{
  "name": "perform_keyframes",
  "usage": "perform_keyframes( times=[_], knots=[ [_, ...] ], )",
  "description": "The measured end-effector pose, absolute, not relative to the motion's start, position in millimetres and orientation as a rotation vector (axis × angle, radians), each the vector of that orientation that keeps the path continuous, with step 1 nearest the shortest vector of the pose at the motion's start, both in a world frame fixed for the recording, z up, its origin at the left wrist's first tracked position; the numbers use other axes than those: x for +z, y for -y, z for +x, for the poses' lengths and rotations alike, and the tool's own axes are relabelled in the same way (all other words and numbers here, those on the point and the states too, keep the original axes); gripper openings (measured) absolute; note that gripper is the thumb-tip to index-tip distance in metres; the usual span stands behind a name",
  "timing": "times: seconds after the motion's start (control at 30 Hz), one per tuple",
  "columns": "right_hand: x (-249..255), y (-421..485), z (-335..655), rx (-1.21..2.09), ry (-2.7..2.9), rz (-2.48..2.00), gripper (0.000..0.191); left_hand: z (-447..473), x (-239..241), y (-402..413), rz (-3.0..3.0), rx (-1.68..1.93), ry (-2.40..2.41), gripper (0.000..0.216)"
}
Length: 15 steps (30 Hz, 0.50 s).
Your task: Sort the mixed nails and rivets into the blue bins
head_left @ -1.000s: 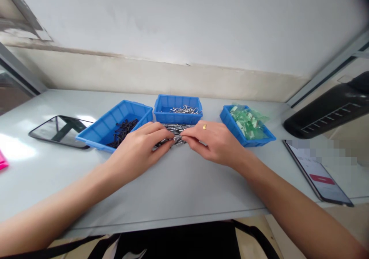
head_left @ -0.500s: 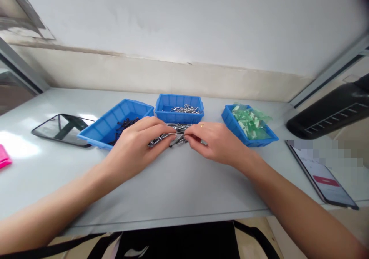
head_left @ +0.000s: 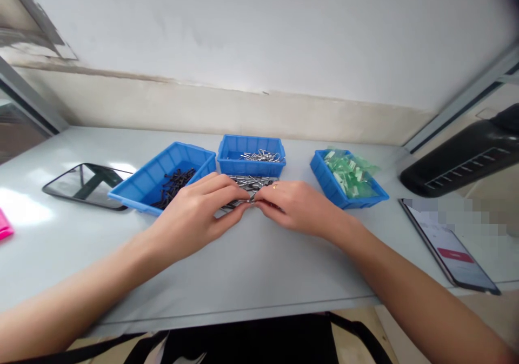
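My left hand point(head_left: 203, 210) is closed in a pinch on a thin silver metal rod, most of it covered by the fingertips. Facing it, my right hand point(head_left: 294, 204), with a ring on one finger, pinches at the rod's other end; what exactly lies between its fingertips is hidden. The two sets of fingertips almost meet. Just behind them, a pile of silver metal rods point(head_left: 253, 182) lies on the table, partly covered by both hands. Left of the pile, a blue bin point(head_left: 140, 183) holds thin black pieces point(head_left: 178, 181).
Behind the pile, another blue bin point(head_left: 243, 167) contains small bent silver pieces point(head_left: 263, 156). A third blue bin point(head_left: 330, 183) at right holds green plastic packets point(head_left: 352, 174). A phone point(head_left: 454, 250), a black bottle point(head_left: 458, 156), a black-framed glossy panel point(head_left: 87, 185) and a pink object point(head_left: 4, 226) surround them.
Both hands have come slightly nearer to me, and their fingertips have drawn closer together. More of the rod pile and the black pieces shows. The view has shifted a little.
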State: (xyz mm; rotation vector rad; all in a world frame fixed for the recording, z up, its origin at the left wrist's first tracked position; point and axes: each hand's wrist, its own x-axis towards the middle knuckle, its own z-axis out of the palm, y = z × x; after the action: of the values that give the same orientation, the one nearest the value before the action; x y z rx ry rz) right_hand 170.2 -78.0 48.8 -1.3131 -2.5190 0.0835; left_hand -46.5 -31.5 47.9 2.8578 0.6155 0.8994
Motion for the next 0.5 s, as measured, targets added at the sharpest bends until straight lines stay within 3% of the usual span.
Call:
perform_keyframes(
  times=[0.5],
  knots=[
    [46.4,79.6,175.9,-0.034,2.444,-1.233,0.019,-43.7,47.5,29.4,2.853,0.778,-0.698,0.016]
  ],
)
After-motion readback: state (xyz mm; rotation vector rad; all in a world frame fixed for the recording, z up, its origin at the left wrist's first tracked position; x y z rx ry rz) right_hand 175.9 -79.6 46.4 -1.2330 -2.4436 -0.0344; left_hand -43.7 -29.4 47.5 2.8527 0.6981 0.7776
